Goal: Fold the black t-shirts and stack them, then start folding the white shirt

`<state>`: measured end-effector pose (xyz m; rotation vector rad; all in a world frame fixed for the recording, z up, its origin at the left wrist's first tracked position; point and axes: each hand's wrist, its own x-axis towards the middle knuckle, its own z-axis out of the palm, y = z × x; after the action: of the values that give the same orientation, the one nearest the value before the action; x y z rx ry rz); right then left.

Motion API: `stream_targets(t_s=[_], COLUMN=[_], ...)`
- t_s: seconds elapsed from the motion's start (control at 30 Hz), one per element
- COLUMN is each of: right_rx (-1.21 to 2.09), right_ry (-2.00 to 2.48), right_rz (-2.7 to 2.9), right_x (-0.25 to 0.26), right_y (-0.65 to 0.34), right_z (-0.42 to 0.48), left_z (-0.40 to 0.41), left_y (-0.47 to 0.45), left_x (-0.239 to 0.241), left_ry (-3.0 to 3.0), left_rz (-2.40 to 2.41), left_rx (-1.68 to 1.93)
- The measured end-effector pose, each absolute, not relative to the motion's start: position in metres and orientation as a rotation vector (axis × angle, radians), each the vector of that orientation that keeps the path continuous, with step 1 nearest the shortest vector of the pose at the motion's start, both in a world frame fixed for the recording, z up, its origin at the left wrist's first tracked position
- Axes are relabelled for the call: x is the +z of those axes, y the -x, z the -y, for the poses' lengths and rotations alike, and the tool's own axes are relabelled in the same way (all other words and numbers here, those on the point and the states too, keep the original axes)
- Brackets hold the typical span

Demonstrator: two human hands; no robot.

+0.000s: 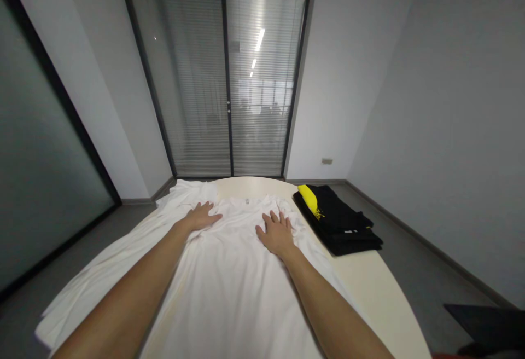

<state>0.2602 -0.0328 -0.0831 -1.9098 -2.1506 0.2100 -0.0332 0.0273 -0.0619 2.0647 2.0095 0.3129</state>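
A white T-shirt (238,271) lies spread on the table with its neckline at the far end, where a small label shows. My left hand (202,216) rests palm down on the upper left part of the shirt, fingers spread. On the upper right part lies my right hand (276,233), also flat with its fingers apart. Neither hand grips the cloth. Along the left side of the table, more white garments (115,260) lie loosely beside the shirt, partly hidden by my left forearm.
Folded black garments (340,216) with a yellow printed patch are stacked at the right of the pale round-edged table (369,288). Beyond the table stand a glazed partition with blinds (262,85) and white walls. A dark flat object (488,323) shows at the lower right.
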Motion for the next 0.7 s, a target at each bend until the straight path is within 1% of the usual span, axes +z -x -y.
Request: stream_targets(t_s=[0.13, 0.3, 0.57, 0.7], right_rx=[0.213, 0.210, 0.209, 0.201], right_ry=[1.909, 1.913, 1.904, 1.894], right_rz=[2.142, 2.142, 2.144, 2.140], right_x=[-0.083, -0.084, -0.087, -0.088], right_y=[-0.260, -0.261, -0.261, -0.263], right_z=[0.031, 0.030, 0.028, 0.028], left_z=[-0.040, -0.049, -0.041, -0.043], left_y=[0.027, 0.023, 0.013, 0.016], left_x=[-0.070, -0.066, -0.056, -0.047], left_ry=[-2.130, -2.211, -2.093, -1.941], left_rz=[-1.869, -1.777, -2.086, -2.198], left_rx=[0.357, 0.493, 0.676, 0.854])
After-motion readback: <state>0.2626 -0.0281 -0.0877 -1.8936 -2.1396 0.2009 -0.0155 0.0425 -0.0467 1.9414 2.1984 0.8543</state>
